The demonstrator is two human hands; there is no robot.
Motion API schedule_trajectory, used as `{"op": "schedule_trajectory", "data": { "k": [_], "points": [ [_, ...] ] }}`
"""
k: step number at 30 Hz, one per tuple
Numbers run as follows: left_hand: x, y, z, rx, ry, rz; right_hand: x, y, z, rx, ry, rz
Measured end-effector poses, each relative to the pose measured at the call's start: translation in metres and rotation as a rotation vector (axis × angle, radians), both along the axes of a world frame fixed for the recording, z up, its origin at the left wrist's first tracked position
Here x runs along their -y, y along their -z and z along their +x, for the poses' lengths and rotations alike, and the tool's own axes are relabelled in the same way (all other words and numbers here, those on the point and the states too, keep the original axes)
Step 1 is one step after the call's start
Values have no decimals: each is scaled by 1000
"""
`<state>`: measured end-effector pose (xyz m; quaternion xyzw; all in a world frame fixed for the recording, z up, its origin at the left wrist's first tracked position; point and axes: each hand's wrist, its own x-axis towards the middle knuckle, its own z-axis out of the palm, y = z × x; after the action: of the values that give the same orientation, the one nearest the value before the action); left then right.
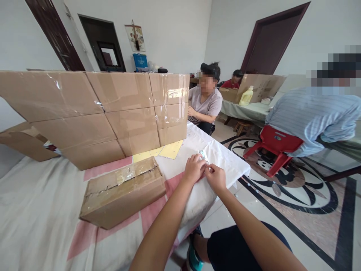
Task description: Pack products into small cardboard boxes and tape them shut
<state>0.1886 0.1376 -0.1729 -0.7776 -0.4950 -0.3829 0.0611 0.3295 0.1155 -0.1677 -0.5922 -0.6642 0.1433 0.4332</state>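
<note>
Head view: both hands meet over the far corner of the counter [42, 210], which is draped in cloth.
Left hand [194, 168]: fingers curled, pinching a small pale packet [202, 155].
Right hand [216, 177]: fingertips pinched at the same packet, just beside the left.
Packet: held on the white cloth [225, 158] near the counter's edge; too small to tell its contents.
Progress: judging by the grip, the handling is mid-way; the packet looks not yet set aside.
Nearby: taped cardboard box [122, 192] to the left, cardboard wall [93, 113] behind.
Others: seated person [205, 103] beyond, another on a red chair [273, 145].
</note>
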Motion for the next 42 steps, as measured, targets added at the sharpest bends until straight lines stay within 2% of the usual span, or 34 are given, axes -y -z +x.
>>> {"op": "schedule_trajectory", "data": {
  "k": [9, 15, 19, 23, 25, 28, 35, 38, 42],
  "points": [
    [0, -1, 1, 29, -32, -22, 0, 1, 0, -25, -30, 12],
    [1, -1, -4, 3, 16, 5, 0, 1, 1, -58, -60, -2],
    [0, -1, -6, -4, 44, 30, 4, -5, 1, -94, -78, 2],
    [-3, 0, -5, 13, 36, 43, 8, -17, 0, -217, -87, 27],
    [-4, 0, -5, 16, 35, 49, 8, -21, 0, -316, -63, -32],
    [-4, 0, -5, 13, 41, 58, 3, -23, 1, -434, -42, -197],
    [-6, 1, -6, 13, 67, 91, -20, -30, 1, -621, -106, -578],
    [-7, 2, -6, 23, 71, 99, -27, -33, 2, -695, -109, -652],
    [-6, 2, -7, 26, 87, 113, -27, -31, 3, -762, -112, -684]
  ]
}}
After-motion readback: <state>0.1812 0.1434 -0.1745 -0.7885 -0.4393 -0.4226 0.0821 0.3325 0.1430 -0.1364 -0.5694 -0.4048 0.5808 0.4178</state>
